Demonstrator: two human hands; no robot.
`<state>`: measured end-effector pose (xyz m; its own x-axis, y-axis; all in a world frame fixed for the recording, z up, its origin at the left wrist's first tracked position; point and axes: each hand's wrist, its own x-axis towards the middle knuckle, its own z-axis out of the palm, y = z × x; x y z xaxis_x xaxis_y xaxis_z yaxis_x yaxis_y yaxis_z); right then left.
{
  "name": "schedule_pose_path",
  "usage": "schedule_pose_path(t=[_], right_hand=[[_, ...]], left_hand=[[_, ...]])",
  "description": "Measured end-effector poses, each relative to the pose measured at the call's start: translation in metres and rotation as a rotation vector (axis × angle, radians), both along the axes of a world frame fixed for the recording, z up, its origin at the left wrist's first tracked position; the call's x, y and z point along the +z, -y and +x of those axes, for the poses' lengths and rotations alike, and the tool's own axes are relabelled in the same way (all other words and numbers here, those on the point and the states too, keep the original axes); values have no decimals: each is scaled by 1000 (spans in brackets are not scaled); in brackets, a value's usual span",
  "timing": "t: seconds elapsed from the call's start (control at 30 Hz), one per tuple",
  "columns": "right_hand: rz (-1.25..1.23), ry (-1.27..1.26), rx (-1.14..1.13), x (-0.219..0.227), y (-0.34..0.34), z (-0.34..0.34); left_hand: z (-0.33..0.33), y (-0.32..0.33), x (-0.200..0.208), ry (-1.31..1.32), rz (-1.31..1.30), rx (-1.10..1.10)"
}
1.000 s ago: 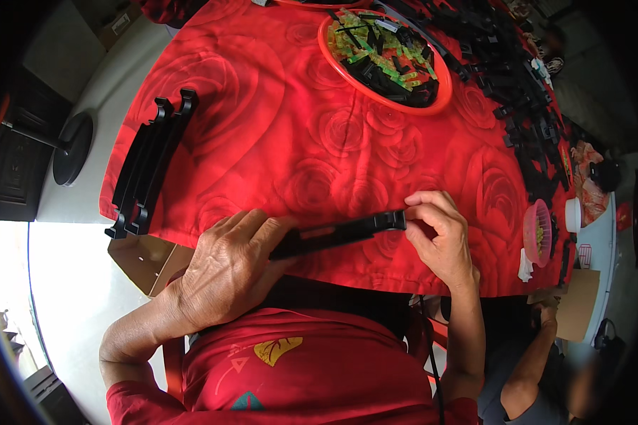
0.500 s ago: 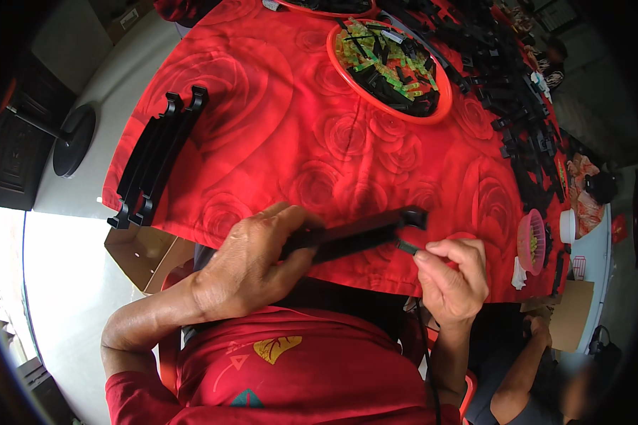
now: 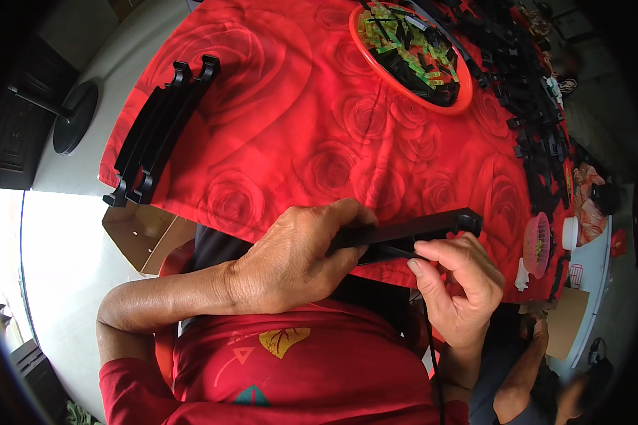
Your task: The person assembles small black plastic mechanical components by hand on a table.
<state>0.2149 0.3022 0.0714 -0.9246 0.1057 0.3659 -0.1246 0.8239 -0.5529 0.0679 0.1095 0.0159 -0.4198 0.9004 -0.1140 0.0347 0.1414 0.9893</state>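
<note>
Black bar (image 3: 418, 227), nearer the person than the orange bowl (image 3: 446, 109), sat gripped in the left hand (image 3: 298, 255); the right hand (image 3: 468, 283) had fingertips narrowly apart beside it — hold unclear — seemingly adjusting, next needing steadiness.

Black bar (image 3: 425, 227): left end hidden from me behind the left hand (image 3: 298, 255).
Right hand (image 3: 462, 283): I can't tell what its fingertips pinch.
Pink basket (image 3: 534, 265): contents too small for me.

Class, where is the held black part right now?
In the head view, the long black part is right of centre, gripped by the left hand, its right end beside the right hand.
</note>
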Motion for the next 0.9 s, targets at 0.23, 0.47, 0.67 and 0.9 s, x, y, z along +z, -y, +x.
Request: schedule_pose_path(t=[0.23, 0.47, 0.67, 0.9], right_hand=[[-28, 51, 17, 7, -2, -10], [-45, 124, -88, 12, 5, -10], [-157, 169, -149, 14, 2, -8], [-109, 126, -319, 9, 11, -2]], left_hand=[[-1, -4, 4, -22, 5, -35], [-2, -8, 7, -115, -29, 6], [-4, -11, 10, -124, -28, -3], [-2, -12, 7, -216, 51, 39]])
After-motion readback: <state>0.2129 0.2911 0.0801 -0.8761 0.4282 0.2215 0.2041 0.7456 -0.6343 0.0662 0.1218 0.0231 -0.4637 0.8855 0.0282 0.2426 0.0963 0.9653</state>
